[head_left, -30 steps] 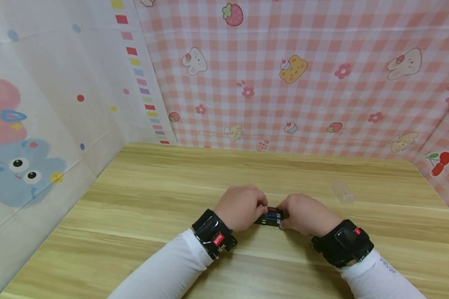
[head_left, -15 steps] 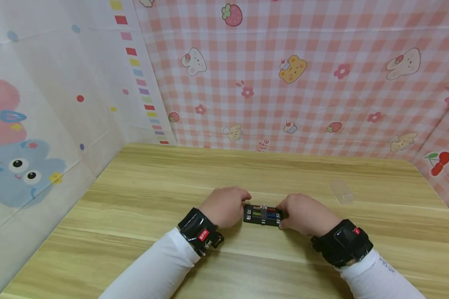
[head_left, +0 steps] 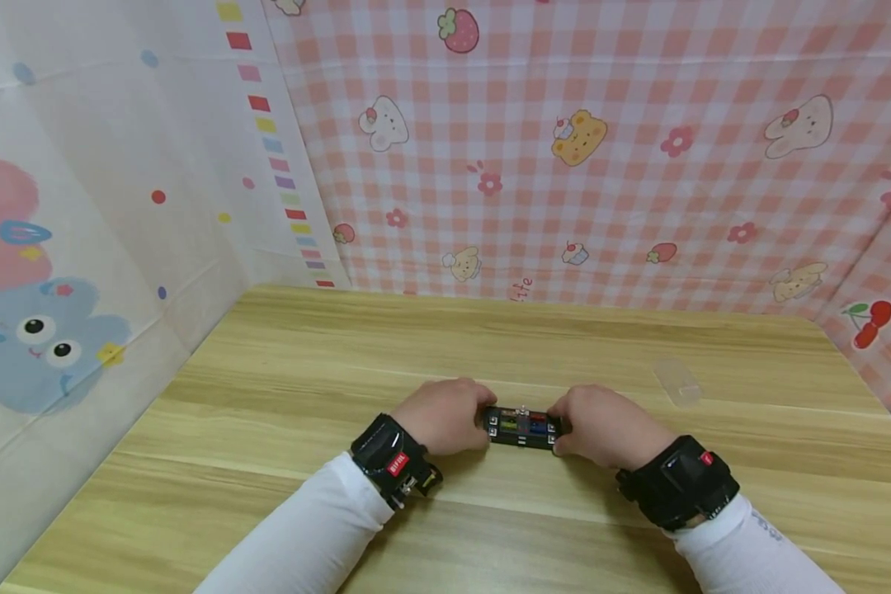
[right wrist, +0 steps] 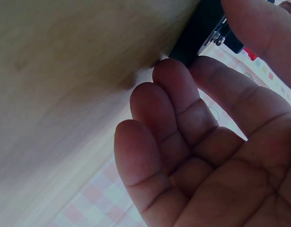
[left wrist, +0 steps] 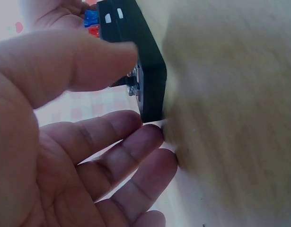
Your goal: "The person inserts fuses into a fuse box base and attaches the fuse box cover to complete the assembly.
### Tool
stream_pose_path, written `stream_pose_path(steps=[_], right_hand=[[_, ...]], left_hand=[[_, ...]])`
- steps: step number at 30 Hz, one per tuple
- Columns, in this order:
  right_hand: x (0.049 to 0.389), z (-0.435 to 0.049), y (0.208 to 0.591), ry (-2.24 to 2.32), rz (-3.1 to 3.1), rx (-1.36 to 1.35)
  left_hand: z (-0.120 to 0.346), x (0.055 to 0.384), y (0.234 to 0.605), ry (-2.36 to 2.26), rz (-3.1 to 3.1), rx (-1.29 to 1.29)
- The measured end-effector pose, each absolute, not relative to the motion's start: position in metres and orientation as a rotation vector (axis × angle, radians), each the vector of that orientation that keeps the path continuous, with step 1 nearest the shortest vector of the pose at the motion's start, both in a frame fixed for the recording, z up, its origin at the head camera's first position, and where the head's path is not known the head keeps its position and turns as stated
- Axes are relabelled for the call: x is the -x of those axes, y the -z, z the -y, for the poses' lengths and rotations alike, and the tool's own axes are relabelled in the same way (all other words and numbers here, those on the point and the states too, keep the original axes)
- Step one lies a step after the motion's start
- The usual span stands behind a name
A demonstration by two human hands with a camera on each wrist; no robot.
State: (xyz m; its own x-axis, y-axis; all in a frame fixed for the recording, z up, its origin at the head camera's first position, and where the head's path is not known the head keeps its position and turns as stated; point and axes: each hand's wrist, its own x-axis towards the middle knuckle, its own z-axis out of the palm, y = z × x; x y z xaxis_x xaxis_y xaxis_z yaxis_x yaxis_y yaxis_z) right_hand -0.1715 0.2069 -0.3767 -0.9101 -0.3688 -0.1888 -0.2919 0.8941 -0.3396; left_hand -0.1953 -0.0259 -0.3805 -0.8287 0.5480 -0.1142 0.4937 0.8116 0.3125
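A black fuse block [head_left: 522,440] lies lengthwise across the wooden table, between both hands. Yellow, red and blue blade fuses show in its middle, with metal screw terminals at its ends. My left hand [head_left: 445,417] holds the left end, thumb at the near side and index finger at the far side. In the left wrist view, the blue fuse [left wrist: 91,18] and the red fuse [left wrist: 93,31] stick out beyond the thumb. The right end is gripped by my right hand [head_left: 612,425]; its thumb and index finger flank the block's end [right wrist: 197,38] in the right wrist view.
A clear plastic cover [head_left: 677,381] lies on the table [head_left: 304,355] behind the right hand. Pink checked cloth [head_left: 535,206] hangs along the back edge, with a white printed cloth [head_left: 141,247] at the left.
My left hand has moved left from over the fuses, uncovering the block's left half, and its fingers have come around the left end. The right hand keeps its hold.
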Motion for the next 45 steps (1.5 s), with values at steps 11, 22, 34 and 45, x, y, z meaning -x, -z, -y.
stream_pose_path(steps=[11, 22, 34, 45], right_hand=[[0.171, -0.206, 0.375, 0.454, -2.813, 0.499], [0.172, -0.210, 0.375, 0.459, -2.789, 0.493], [0.186, -0.266, 0.360, 0.472, -3.001, 0.283], [0.194, -0.319, 0.359, 0.403, -3.060, 0.059]], left_hand=[[0.023, 0.193, 0.383, -0.248, -2.845, -0.806], [0.020, 0.191, 0.385, -0.213, -2.870, -0.811], [0.019, 0.191, 0.384, -0.197, -2.889, -0.799], [0.019, 0.190, 0.384, -0.208, -2.890, -0.793]])
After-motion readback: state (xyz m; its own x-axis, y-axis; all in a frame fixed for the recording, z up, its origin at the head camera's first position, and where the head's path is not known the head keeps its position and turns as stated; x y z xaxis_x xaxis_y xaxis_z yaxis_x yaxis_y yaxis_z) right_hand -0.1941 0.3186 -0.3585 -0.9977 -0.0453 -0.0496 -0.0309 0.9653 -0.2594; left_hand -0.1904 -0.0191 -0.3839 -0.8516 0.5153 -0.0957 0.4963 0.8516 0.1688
